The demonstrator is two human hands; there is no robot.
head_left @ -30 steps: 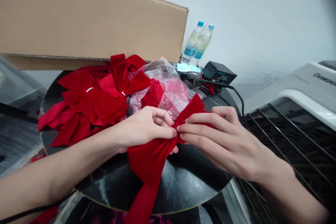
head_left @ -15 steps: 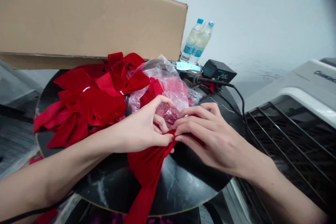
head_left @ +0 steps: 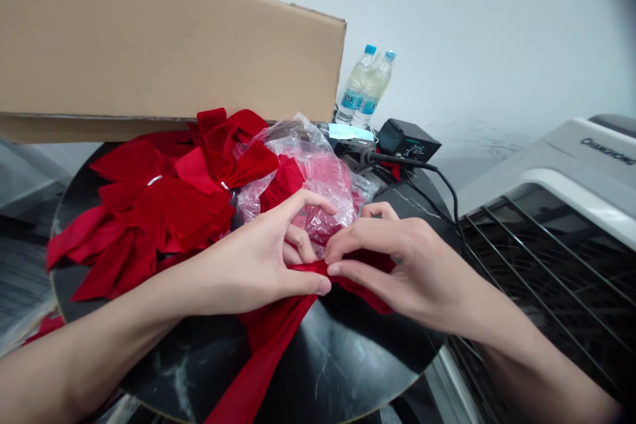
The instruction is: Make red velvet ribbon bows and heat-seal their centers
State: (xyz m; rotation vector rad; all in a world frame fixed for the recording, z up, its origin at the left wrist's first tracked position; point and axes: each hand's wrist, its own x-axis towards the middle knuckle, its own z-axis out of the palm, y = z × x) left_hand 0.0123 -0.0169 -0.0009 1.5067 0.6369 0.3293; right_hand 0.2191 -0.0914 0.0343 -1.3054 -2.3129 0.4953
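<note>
Between my hands, over the front of the round black table [head_left: 348,351], is a red velvet ribbon [head_left: 271,338]. My left hand [head_left: 278,255] pinches it, the thumb lying along its upper edge. From the right, the thumb and fingertips of my right hand [head_left: 392,258] grip the same gathered part. One tail of the ribbon hangs down toward the table's near edge; more red fabric shows beneath my right palm. Just beyond my fingers lies a clear plastic bag [head_left: 322,179] with red pieces inside. Red velvet bows [head_left: 163,192] are piled beside my left forearm.
A large cardboard box [head_left: 173,40] stands behind the bows. Two bottles [head_left: 365,89], a light-blue face mask [head_left: 351,132] and a black control box [head_left: 408,140] with a cable [head_left: 447,185] sit at the back. At right is a grilled appliance [head_left: 556,212].
My left thumb has slid forward over the ribbon, and my right fingers have drawn together into a tighter pinch. The ribbon's hanging tail has swung left. The view has shifted slightly.
</note>
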